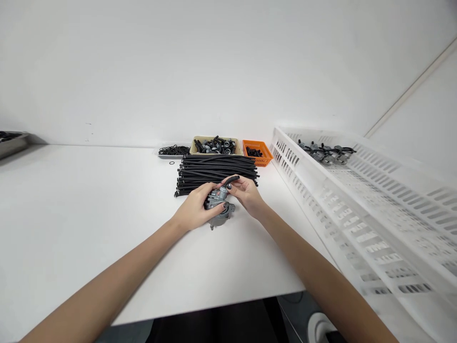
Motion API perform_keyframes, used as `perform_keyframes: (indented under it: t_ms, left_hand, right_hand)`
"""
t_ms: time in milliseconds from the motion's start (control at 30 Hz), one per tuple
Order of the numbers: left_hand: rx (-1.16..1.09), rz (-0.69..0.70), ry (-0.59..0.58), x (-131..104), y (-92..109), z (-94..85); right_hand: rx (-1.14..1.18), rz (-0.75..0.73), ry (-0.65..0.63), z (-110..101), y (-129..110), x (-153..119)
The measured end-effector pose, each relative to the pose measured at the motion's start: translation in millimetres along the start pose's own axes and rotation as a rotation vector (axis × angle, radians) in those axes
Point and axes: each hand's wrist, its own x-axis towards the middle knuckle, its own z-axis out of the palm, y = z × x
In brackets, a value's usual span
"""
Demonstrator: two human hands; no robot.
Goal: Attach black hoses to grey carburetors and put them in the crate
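Observation:
A grey metal carburetor (220, 218) is near the middle of the white table, just in front of a bundle of black hoses. My left hand (194, 206) is closed around its left side, with the thumb across the body. From the top of the carburetor rises a round grey cap (223, 192) with a bent black rubber boot (232, 179) on it. Thumb and fingers of my right hand (250, 196) are closed at this cap and boot. My fingers hide part of the joint between cap and body.
Behind the hands lie many black hoses (217, 166). Beyond them stand a tray of black O-rings (174, 150), a cream bin of caps with boots (216, 145) and an orange basket (262, 161) of small black parts. A long white crate (321, 183) holding several carburetors (326, 153) borders the right side.

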Motion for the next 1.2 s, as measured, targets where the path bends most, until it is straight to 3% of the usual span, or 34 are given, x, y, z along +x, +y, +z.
perform_keyframes:
  t_ms: [200, 367, 533, 733, 967, 1200]
  left_hand:
    - [-0.018, -0.001, 0.002, 0.6, 0.1, 0.4]
    - [-0.015, -0.009, 0.008, -0.9, -1.5, 1.5]
    - [-0.017, 0.024, 0.020, -1.3, -3.0, 1.7]
    - [-0.043, 0.015, 0.000, 0.0, -3.0, 1.3]
    - [-0.034, 0.028, -0.009, -1.3, -4.0, 1.1]
    - [-0.046, 0.064, -0.014, -1.5, -6.3, 2.1]
  right_hand:
    - [-0.057, 0.009, 0.102, 2.8, 1.9, 1.2]
    - [-0.042, -0.004, 0.114, 10.6, 2.2, 0.7]
    - [0.093, 0.056, 0.079, 15.5, 0.3, -2.0]
    - [0.177, 0.116, -0.043, 3.0, -2.5, -2.4]
    - [0.111, 0.127, -0.159, -4.6, -4.5, -4.3]
    - [0.059, 0.101, -0.147, 3.9, -8.0, -7.2]
